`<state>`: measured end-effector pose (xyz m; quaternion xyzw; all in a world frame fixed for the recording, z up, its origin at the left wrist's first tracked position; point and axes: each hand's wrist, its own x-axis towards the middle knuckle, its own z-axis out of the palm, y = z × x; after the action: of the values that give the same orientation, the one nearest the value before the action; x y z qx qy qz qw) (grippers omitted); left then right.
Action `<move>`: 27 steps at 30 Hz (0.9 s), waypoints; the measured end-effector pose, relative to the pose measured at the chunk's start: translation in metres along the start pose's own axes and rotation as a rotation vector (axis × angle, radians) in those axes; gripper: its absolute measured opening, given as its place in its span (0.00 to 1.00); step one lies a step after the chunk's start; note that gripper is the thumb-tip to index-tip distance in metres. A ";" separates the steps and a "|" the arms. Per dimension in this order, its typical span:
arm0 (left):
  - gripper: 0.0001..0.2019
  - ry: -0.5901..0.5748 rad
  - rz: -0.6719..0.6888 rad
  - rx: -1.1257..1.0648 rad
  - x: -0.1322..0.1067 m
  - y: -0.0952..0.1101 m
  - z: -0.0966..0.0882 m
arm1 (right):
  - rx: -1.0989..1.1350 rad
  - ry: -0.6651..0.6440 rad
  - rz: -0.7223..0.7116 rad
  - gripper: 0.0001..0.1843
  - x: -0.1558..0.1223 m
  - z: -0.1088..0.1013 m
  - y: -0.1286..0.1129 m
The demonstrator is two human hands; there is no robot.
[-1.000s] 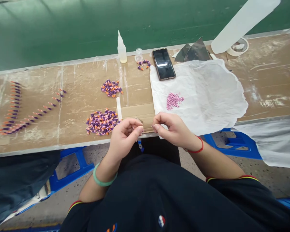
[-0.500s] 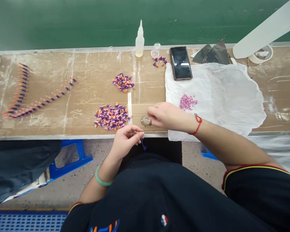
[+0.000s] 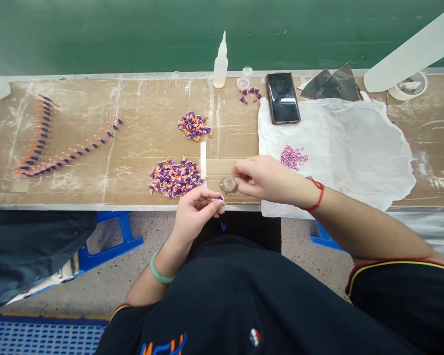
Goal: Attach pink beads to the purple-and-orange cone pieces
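Observation:
My left hand [image 3: 196,212] is closed at the table's front edge, pinching a small purple figurine [image 3: 219,197] between thumb and fingertips. A thin piece with a blue tip [image 3: 223,227] shows below those fingers; whether the hand holds it I cannot tell. Beside it, my right hand [image 3: 261,176] is curled with thumb and index finger close together over a piece of cardboard [image 3: 214,167]. Anything in that pinch is too small to make out. Just left of its fingertips sits a small round clear dish [image 3: 228,185].
Purple-and-orange figurines lie in a large pile [image 3: 174,177], a smaller pile [image 3: 195,126] and a curved row [image 3: 70,153]. Pink bits [image 3: 293,157] rest on a white cloth [image 3: 333,148]. Behind are a dropper bottle [image 3: 221,66], a phone [image 3: 283,98] and a tape roll [image 3: 409,86].
The whole view has shifted slightly. The purple figurine shows more clearly in my left fingertips. My right hand's fingers look a little less tightly curled, still close to the dish.

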<state>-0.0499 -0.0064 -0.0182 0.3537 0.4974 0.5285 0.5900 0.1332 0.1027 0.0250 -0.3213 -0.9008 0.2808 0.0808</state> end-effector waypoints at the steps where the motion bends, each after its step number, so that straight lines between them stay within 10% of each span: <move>1: 0.15 0.017 0.033 -0.027 -0.001 0.001 0.002 | 0.157 0.016 0.029 0.09 -0.004 -0.001 -0.003; 8: 0.12 -0.014 0.154 -0.076 -0.009 0.014 0.016 | 0.797 -0.052 0.196 0.10 -0.027 -0.002 -0.026; 27: 0.14 0.012 0.190 0.033 -0.021 0.022 0.028 | 0.632 0.071 0.085 0.07 -0.040 -0.009 -0.040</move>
<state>-0.0277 -0.0192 0.0145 0.4060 0.4738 0.5759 0.5282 0.1462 0.0568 0.0560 -0.3274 -0.7512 0.5385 0.1963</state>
